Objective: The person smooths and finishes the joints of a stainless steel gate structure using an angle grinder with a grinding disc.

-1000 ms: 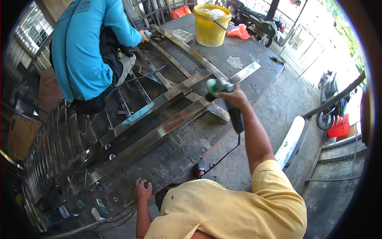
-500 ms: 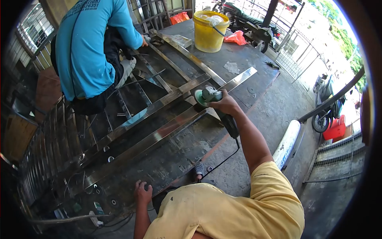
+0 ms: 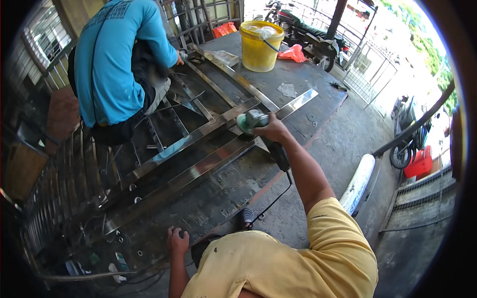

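My right hand (image 3: 273, 130) is wrapped round an angle grinder (image 3: 256, 118), whose green disc lies over the polished metal tubes near their far right end. From its rear a black cord (image 3: 278, 197) hangs down toward the floor. Under the grinder, a long shiny tube (image 3: 211, 161) runs diagonally across the dark worktable (image 3: 218, 196), beside a welded metal frame (image 3: 184, 143). Down at the table's near edge rests my left hand (image 3: 178, 240), holding nothing, its fingers loosely bent and apart.
A person in a blue shirt (image 3: 112, 64) crouches on the frame at upper left, one hand at its far bars. Behind stands a yellow bucket (image 3: 258, 49) beside an orange plastic bag (image 3: 293, 53). A white cylinder (image 3: 358, 181) lies to the right. Motorcycles (image 3: 308, 35) are parked beyond.
My right hand and the grinder have shifted slightly left along the metal. My left hand stays at the table edge, and the view has tilted a little.
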A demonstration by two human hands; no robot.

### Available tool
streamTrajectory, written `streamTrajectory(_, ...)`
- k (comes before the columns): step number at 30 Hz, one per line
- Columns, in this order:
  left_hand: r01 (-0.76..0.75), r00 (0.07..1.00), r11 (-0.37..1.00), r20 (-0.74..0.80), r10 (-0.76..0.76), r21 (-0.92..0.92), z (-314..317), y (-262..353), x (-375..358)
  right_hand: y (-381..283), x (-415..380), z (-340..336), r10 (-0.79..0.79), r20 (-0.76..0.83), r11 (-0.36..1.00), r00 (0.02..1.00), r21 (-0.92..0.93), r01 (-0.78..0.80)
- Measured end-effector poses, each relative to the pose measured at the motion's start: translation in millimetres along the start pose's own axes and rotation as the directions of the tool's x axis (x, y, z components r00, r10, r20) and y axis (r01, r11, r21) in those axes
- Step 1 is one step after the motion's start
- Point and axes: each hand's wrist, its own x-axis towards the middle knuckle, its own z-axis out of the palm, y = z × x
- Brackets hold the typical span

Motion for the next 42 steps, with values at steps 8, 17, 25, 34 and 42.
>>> streamTrajectory(8,-0.06,0.997,0.968,-0.07,0.044,-0.244,11.6,-34.0,-4.4,53.3,44.2,-52.5,0.153,-0.138,0.986,0.979,0.084,-0.142)
streamTrajectory(17,-0.098,0.99,0.98,-0.118,0.079,-0.171,19.6,-34.5,-1.1,45.0,47.0,-55.2,0.089,-0.08,0.996,0.993,-0.013,-0.09)
streamTrajectory(25,-0.125,0.988,0.969,-0.119,0.102,-0.213,16.1,-40.9,-1.7,31.1,19.5,-56.6,0.01,-0.063,0.977,0.998,-0.211,-0.023)
streamTrajectory(34,-0.161,0.987,0.921,-0.052,0.152,-0.354,-5.6,-57.0,10.0,-43.8,-53.3,13.2,-0.012,0.033,0.96,0.999,-0.278,0.021)
streamTrajectory(42,-0.148,0.974,0.829,0.068,0.217,-0.539,-31.2,-102.9,18.0,-119.1,-140.9,107.1,-0.034,0.069,0.996,0.997,-0.076,0.04)
